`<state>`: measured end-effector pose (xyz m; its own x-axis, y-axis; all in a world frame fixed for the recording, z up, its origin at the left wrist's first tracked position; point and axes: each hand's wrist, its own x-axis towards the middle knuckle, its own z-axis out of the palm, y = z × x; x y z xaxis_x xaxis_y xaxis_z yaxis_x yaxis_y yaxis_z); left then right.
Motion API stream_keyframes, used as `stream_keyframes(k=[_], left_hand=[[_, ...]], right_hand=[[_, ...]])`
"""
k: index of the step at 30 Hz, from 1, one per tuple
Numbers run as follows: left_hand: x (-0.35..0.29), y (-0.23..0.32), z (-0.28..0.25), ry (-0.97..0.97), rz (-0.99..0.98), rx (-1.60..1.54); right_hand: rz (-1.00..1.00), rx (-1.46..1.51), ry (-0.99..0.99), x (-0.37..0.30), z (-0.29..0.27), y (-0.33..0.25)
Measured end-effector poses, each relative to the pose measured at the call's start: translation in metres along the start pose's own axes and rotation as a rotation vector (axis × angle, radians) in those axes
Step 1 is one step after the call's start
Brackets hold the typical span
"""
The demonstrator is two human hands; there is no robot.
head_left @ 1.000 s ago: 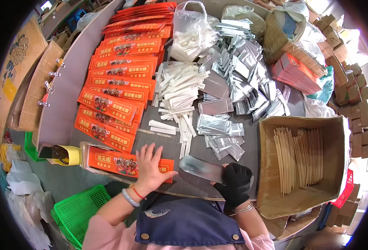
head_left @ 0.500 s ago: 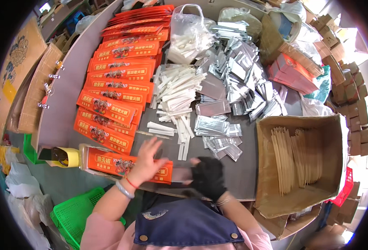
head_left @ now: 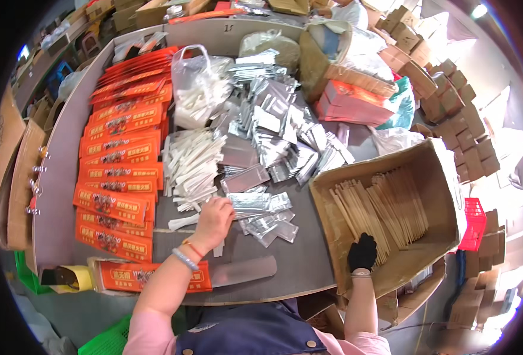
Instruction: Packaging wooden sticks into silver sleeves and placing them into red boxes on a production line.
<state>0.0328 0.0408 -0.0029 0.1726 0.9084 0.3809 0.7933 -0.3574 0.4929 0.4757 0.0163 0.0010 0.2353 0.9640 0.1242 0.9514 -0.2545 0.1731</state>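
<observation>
The bare left hand (head_left: 213,220) rests fingers-down on white paper-wrapped sticks (head_left: 191,168) beside crinkly silver foil sachets (head_left: 260,210); whether it grips one I cannot tell. The black-gloved right hand (head_left: 362,252) reaches into the cardboard box (head_left: 436,177) of thin wooden sticks (head_left: 380,207), having left the grey counter (head_left: 300,266) edge. Flat orange printed sleeves (head_left: 119,171) overlap in a long row at left.

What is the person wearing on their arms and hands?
The left hand is bare, with a pale bead bracelet and a thin red band at the wrist. The right hand wears a black glove with a thin bracelet below. Both arms have pink sleeves.
</observation>
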Motion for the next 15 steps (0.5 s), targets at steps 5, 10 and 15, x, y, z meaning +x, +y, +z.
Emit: stream_keyframes(k=[5, 10, 15], left_hand=[[0.031, 0.006, 0.020, -0.140, -0.137, 0.054], [0.045, 0.003, 0.013, -0.205, -0.211, -0.037], [0.020, 0.006, 0.008, -0.125, -0.231, -0.175]], right_hand=[[-0.010, -0.120, -0.048, -0.011, -0.006, -0.006], [0.068, -0.050, 0.017, -0.010, 0.003, -0.002], [0.076, 0.397, 0.282, -0.009, -0.024, -0.013]])
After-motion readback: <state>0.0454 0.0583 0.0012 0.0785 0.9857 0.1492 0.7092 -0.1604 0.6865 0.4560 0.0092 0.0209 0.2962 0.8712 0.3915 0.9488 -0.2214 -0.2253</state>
